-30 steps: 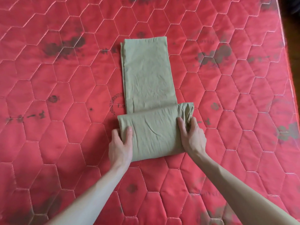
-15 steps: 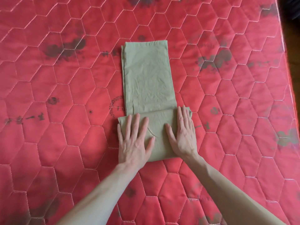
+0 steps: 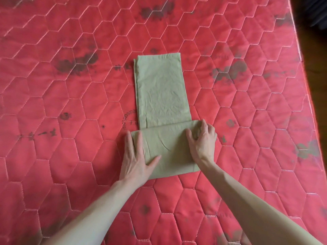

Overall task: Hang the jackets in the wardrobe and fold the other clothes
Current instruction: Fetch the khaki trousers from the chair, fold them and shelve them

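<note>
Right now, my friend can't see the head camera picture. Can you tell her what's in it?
Two bare hands fold an olive-green cloth on a red quilted mattress. The left hand presses flat on the folded near end, while the right hand curls its fingers round that fold's right corner. The rest of the cloth lies flat as a long strip, pointing away.

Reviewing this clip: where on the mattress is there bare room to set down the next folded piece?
Bare mattress lies left of the olive garment, and more lies between the garment and the mattress's right edge. The near middle is crowded: the left hand and right hand rest on the folded end.
</note>
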{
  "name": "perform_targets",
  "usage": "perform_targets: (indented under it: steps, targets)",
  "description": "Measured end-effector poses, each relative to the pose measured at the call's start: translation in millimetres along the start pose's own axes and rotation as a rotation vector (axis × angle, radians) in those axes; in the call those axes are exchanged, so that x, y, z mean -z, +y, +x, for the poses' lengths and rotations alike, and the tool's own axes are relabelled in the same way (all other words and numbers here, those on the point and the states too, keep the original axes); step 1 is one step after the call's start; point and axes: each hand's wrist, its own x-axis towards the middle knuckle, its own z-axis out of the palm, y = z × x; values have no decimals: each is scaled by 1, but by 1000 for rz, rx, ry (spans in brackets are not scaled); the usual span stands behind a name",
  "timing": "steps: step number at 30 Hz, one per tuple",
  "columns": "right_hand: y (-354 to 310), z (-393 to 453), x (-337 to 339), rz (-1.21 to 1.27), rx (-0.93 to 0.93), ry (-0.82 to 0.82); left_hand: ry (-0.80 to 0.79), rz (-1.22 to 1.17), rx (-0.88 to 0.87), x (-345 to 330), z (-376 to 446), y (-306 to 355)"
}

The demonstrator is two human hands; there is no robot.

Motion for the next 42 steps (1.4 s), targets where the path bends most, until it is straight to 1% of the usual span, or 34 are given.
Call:
perform_targets:
  steps: [2,3,6,11,13,15,18,19,20,21,23,25,27,28,30,34,37,38,40,42]
  targets:
    - [-5,0,4,111,-63,14,-72,-67,27,-2,-8,4]
    - [-7,-1,6,154,-89,14,-83,-88,26,-2,-9,8]
    - [-3,3,8,298,-169,4,-47,-156,-14,5,-11,16]
    - [15,22,16,359,-177,-68,-38,-266,-44,-1,-14,4]
    - [19,23,18,312,-161,-70,-50,-288,-61,-1,-13,0]
    - [19,22,15,178,-124,-41,-77,-274,-86,3,-10,-3]
    - [19,19,10,83,-111,36,-147,-211,-99,11,-7,-13]
    - [19,17,12,69,-93,43,-137,-164,-118,15,-8,-16]
    - [21,16,15,41,-37,37,-88,-96,-155,20,-9,-22]
    - [24,13,20,-19,57,17,-23,8,-207,25,-9,-28]
    - [35,8,32,-224,328,-88,71,241,-315,32,-9,-44]
    - [49,6,46,-488,551,-234,73,445,-413,36,-6,-55]
    - [61,9,57,-664,716,-295,56,592,-539,37,-5,-60]
    - [66,10,61,-700,775,-317,43,638,-592,36,-4,-62]
    - [73,12,67,-703,861,-376,7,666,-645,35,0,-62]
    - [75,21,76,-680,969,-480,-66,639,-706,44,16,-70]
    - [73,30,85,-826,1020,-625,-123,647,-755,52,23,-74]
    - [73,31,87,-886,1046,-647,-137,659,-758,53,23,-74]
    - [74,29,87,-931,1102,-600,-137,668,-739,48,21,-71]
    - [77,24,80,-881,1125,-513,-111,641,-695,39,17,-66]
